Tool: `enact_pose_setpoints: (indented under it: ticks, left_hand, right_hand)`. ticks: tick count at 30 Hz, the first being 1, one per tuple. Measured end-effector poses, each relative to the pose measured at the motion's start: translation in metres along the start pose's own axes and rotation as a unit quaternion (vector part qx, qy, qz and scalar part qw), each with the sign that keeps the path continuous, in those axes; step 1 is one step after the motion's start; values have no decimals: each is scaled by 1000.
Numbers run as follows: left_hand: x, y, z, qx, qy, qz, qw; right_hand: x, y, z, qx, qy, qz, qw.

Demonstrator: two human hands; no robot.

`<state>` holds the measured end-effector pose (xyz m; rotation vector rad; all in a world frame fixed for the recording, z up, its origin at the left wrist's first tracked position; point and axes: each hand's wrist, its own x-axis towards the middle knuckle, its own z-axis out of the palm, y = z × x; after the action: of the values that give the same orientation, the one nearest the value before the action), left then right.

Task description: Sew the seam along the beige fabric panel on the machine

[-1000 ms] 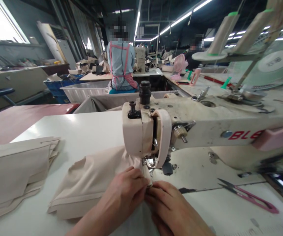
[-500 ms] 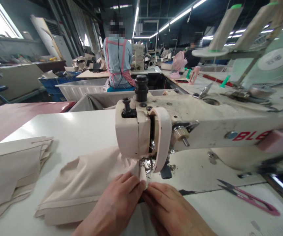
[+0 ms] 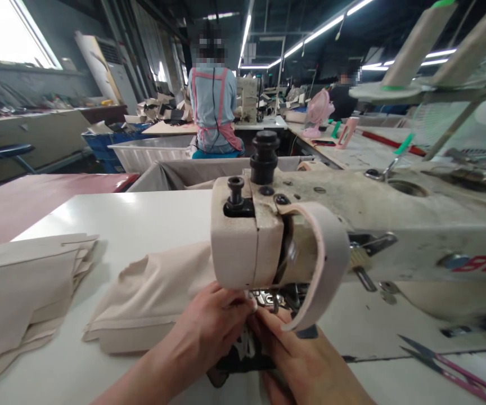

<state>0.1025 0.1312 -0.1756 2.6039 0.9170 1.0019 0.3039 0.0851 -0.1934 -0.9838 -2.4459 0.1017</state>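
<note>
Head view: the left hand [image 3: 211, 334] has its grip pinched together on the near edge of the cloth [image 3: 154, 295], right under the head of the sewing machine [image 3: 247, 242]. The right hand [image 3: 306, 363] comes in from the near right, fingers [image 3: 270, 323] held together and touching the left fingertips at the same edge. The machine's curved pink guard [image 3: 325, 264] hides part of them, so I cannot tell whether this grip is clamped on the cloth or only pressing it. The presser foot [image 3: 270, 298] sits just beyond both sets of fingertips.

The cloth is beige. It lies flat on the white counter [image 3: 142, 216], spreading left from the machine, with a folded hem along its near side. Further left, well apart from it, is a stack [image 3: 23, 292] of similar beige pieces. The machine arm runs off to the right. Pink snips [image 3: 454, 368] lie on the counter at the near right. Two thread cones [image 3: 415, 45] stand at the far right above the arm.

Beyond the counter there is a bin [image 3: 192, 169] with fabric in it. Farther back a person [image 3: 213, 107] in a pink apron sits facing away, and a pink fan [image 3: 319, 107] stands on the counter to the right of them.
</note>
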Motion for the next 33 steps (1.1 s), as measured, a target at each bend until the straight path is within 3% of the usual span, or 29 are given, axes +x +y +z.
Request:
enact_pose_setpoints:
  ticks: [7,14,26,33]
  left_hand:
    - [-5,-9,3,-77,-20,-104,991]
    - [-5,-3,3,-74,0,-90,993]
    - [-1,-7,2,-58,-29,-84,994]
    - [-3,-3,4,-18,-71,-59,996]
  right_hand:
    - [-3,-2,-5,47,-29,51,997]
    - [4,-6,-10,62,-17,51,997]
    - [7,-9,-12,78,15,66,995]
    - [8,-10,-13,90,-27,100,991]
